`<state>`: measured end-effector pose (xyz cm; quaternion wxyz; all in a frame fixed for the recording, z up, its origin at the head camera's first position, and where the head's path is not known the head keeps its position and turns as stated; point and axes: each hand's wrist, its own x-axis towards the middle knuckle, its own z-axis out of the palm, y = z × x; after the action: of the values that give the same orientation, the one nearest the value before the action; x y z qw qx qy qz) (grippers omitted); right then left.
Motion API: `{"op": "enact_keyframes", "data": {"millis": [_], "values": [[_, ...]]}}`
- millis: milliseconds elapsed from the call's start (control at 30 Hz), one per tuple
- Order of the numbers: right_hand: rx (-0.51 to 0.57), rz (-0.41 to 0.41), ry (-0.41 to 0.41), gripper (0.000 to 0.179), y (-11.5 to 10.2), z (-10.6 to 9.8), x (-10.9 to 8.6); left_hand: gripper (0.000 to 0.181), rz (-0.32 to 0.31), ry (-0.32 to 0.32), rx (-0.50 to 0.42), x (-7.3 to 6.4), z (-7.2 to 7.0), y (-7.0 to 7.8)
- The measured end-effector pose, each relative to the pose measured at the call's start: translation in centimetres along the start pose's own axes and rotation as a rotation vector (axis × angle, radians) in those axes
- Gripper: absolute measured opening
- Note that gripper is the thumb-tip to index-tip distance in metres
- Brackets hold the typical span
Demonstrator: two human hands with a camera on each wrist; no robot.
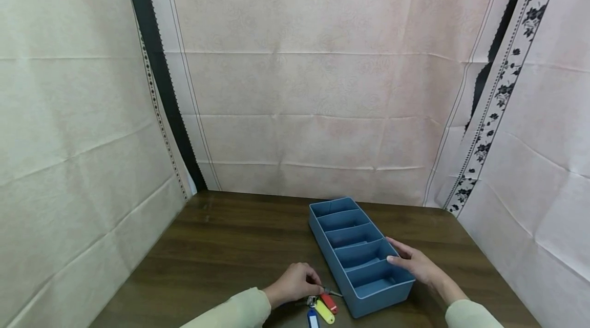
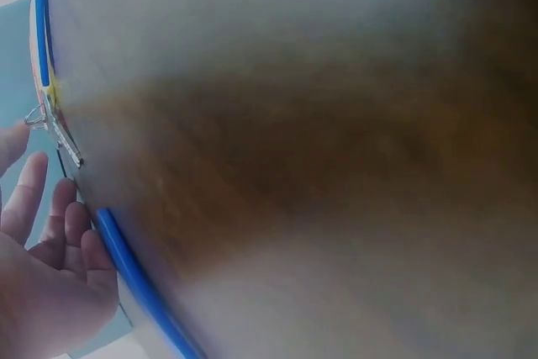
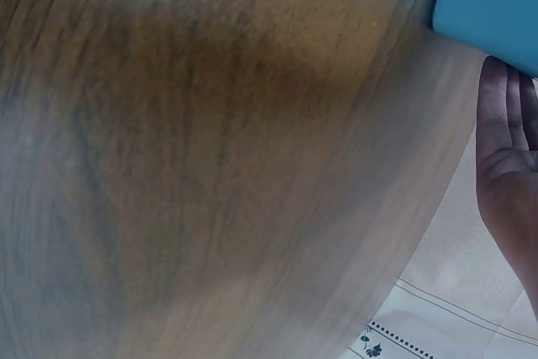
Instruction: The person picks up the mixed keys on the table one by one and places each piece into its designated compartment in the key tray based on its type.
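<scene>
A blue box with several compartments (image 1: 346, 274) stands lengthwise on the table, slanting away. My right hand (image 1: 421, 266) grips its right side wall, thumb at the rim and fingers along the outside. Left of the box's near end lies a bunch of keys with a red tag (image 1: 329, 303), a yellow tag (image 1: 325, 312) and a blue tag (image 1: 313, 319). My left hand (image 1: 295, 283) pinches at a metal key (image 1: 334, 292) of this bunch, close to the box. In the left wrist view, a metal ring (image 2: 35, 117) is by the thumb tip.
A brown wooden table (image 1: 221, 261) carries everything. Pale cloth screens (image 1: 299, 87) rise behind it and on both sides. In the left wrist view a blue strip (image 2: 143, 287) lies below the left fingers; its kind is unclear.
</scene>
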<state>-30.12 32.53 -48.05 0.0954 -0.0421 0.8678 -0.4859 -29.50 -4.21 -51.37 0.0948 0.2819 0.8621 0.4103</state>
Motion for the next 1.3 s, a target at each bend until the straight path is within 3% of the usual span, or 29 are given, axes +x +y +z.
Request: {"op": "enact_keyframes", "data": {"millis": [100, 333, 467, 733, 967, 1300], "values": [[-0.001, 0.0, 0.003, 0.068, 0.0, 0.02, 0.0, 0.005, 0.036, 0.01, 0.042, -0.01, 0.05, 0.07], [0.002, -0.001, 0.008, 0.067, -0.06, 0.07, 0.02, 0.009, 0.021, -0.014, 0.018, 0.09, 0.07, 0.13], [0.003, 0.002, 0.01, 0.068, -0.04, 0.07, 0.04, 0.007, 0.048, 0.004, 0.064, 0.15, 0.14, 0.22], [-0.008, -0.001, 0.009, 0.067, -0.05, 0.06, -0.04, 0.008, 0.019, 0.004, 0.101, 0.3, 0.25, 0.2], [0.0, 0.006, 0.008, 0.069, -0.11, 0.07, -0.1, 0.007, -0.003, 0.002, 0.056, 0.41, 0.1, 0.15], [-0.001, 0.002, 0.012, 0.069, 0.03, 0.05, -0.06, 0.005, 0.019, 0.034, -0.003, 0.42, -0.46, 0.17]]}}
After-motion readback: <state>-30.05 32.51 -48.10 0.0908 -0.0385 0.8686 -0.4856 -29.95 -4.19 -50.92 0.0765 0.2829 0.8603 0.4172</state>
